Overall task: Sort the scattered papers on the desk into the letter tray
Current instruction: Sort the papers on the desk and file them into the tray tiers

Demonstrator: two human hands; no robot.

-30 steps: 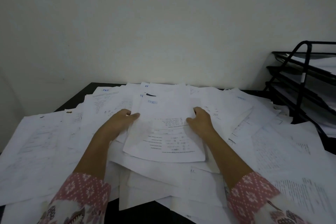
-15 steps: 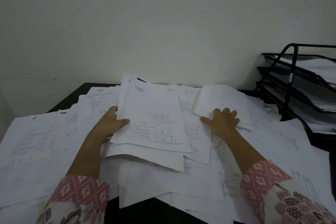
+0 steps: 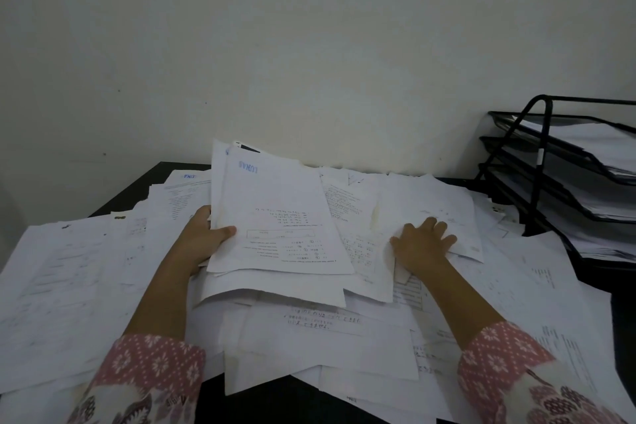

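Note:
White printed papers [image 3: 320, 330] lie scattered over a dark desk [image 3: 137, 188]. My left hand [image 3: 203, 239] grips the left edge of a small stack of sheets [image 3: 275, 217], thumb on top; the stack's far end is tilted up off the pile. The top sheet bears a blue stamp. My right hand [image 3: 423, 246] lies with spread fingers on a loose sheet [image 3: 430, 206] to the right of the stack. A black wire letter tray [image 3: 537, 162] with three tiers stands at the right edge, each tier holding papers.
A pale wall [image 3: 309, 45] rises directly behind the desk. Papers overhang the desk's front edge and reach up to the tray's base. Bare dark desk shows at the back left corner and at the front centre [image 3: 275, 403].
My right hand let go of the stack and moved right onto a loose sheet. My left hand kept the stack and tilted its far end up.

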